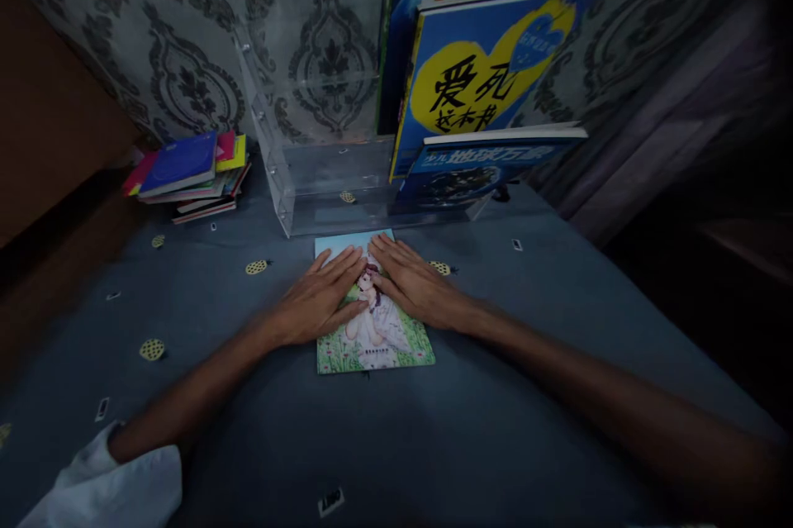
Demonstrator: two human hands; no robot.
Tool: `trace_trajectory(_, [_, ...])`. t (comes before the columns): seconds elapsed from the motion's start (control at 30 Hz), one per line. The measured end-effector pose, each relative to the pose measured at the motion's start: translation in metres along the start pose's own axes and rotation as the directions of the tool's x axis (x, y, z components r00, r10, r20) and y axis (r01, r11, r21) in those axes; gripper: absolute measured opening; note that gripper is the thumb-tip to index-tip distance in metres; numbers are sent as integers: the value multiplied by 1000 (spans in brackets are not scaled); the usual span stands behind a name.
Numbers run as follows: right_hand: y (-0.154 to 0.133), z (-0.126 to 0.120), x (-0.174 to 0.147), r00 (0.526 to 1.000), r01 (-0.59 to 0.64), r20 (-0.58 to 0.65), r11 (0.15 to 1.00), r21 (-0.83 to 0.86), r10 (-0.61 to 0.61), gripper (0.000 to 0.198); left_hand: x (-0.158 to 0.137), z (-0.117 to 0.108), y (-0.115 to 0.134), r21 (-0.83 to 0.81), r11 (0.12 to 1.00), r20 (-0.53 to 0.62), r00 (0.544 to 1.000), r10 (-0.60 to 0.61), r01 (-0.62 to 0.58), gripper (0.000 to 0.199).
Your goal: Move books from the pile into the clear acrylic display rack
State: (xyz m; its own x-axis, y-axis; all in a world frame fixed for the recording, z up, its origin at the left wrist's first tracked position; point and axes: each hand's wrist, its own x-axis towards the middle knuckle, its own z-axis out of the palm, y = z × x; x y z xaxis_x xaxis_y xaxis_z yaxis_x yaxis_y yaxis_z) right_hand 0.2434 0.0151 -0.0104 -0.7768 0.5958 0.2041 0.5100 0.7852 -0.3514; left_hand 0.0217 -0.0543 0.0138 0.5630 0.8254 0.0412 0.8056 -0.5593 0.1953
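A thin notebook [372,354] with an illustrated cover lies flat on the dark blue cloth. Its cover shows a figure in a pale dress among green grass, under a light blue sky. My left hand [322,297] rests palm down over its left half, fingers stretched toward the top. Over the upper right part lies my right hand [418,284], also flat with its fingers extended. Both hands press on the cover and hide part of the picture. Neither hand is wrapped around anything.
Behind the notebook stands a clear acrylic rack [328,218]; large books, including a blue one with a yellow heart [458,90], lean in its right side. At the back left is a stack of small books [186,173]. Patterned fabric [192,73] covers the wall.
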Motion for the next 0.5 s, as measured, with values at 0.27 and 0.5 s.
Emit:
trace_trajectory(0.27, [8,3,10,999,-45,-32,999,-27,44,64,3,4,-11,12,966,-61,965,-256,257,80])
trace_trajectory(0.5, [2,10,2,987,-135,-99,989,-64,128,63,0,20,-3,15,911,-177,898,-402,411,85])
